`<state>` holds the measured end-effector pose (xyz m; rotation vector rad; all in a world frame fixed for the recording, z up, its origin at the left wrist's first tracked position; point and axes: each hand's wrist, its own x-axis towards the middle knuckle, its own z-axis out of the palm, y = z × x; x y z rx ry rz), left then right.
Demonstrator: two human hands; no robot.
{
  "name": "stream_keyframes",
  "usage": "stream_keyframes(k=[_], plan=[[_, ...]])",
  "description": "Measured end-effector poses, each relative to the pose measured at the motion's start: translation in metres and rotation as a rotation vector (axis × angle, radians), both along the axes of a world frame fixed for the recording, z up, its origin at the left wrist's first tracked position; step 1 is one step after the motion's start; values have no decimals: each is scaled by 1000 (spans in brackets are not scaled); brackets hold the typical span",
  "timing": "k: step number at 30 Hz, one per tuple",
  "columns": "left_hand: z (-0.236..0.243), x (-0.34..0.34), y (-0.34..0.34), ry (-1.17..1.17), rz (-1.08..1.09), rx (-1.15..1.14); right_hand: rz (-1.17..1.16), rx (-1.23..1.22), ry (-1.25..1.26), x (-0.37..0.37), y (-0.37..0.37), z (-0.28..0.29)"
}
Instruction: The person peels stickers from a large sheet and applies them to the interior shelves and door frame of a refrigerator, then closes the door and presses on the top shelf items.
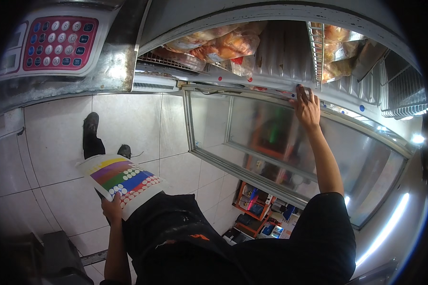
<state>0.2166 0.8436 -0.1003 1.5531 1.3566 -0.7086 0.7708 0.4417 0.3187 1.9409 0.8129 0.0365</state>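
My left hand [113,205] grips a sheet of sticker dots [124,175] in coloured bands of yellow, purple, green, blue and red, with some dots missing. My right hand [307,107] reaches up to the pale front ledge [276,78] of an open refrigerated case, its slightly bent fingers apart and touching the ledge. Red and blue dots are stuck along that ledge. Behind it, wire racks [316,57] hold bagged raw poultry or meat [226,42]. Beneath my right arm is the case's framed glass door [266,133].
At upper left a scale with a pink keypad [59,42] sits on a metal counter [107,61]. My feet stand on pale floor tiles [52,137]. A dark bin or box [57,251] is at lower left. Orange shelving with small goods shows low down at centre right, perhaps through or in glass.
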Motion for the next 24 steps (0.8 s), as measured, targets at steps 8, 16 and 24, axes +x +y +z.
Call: stream_keyframes(k=[8,16,24], plan=[[9,4,11,13,-1,21,-62,-47,-3,0,3,2],[-29,-23,24,-609,-72,-172,-201,521,-5,-60,47,-1],[183,123,21,-656,284,-585,-860,1392,1230,-330,140,-109]])
